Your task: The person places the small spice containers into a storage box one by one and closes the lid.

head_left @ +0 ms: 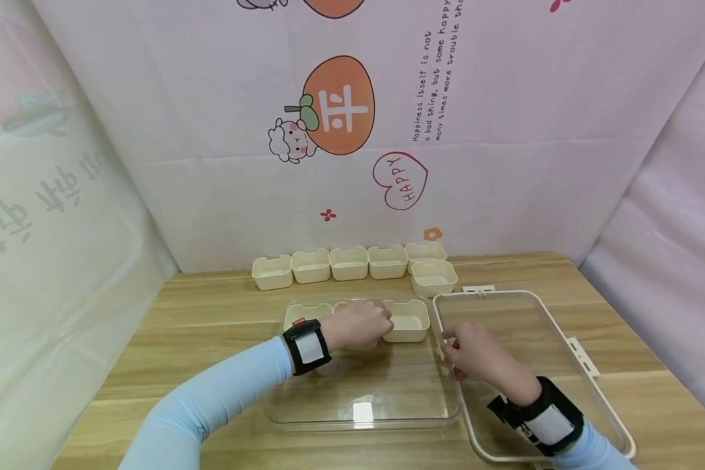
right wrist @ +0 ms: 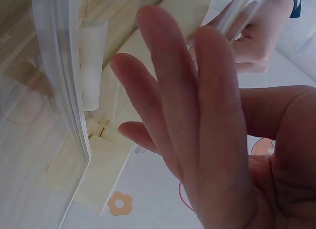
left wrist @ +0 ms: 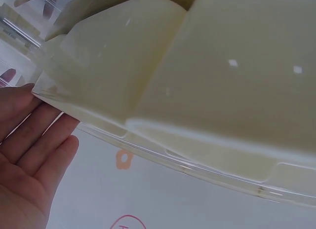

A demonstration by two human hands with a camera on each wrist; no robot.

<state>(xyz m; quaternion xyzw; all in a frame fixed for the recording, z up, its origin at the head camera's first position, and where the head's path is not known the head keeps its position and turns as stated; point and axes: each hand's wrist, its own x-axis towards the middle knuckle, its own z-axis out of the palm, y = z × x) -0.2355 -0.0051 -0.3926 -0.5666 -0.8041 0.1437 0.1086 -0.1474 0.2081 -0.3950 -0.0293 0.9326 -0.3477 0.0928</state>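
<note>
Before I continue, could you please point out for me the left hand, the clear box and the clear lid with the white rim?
Left hand (head_left: 360,324): head view, on the back of the hand.
Clear box (head_left: 364,395): head view, on its bare floor.
White-rimmed lid (head_left: 531,339): head view, on its clear panel.

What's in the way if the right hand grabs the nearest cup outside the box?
Just a corner of the lid lies between the right hand and that cup; nothing visible blocks going over it.
</note>
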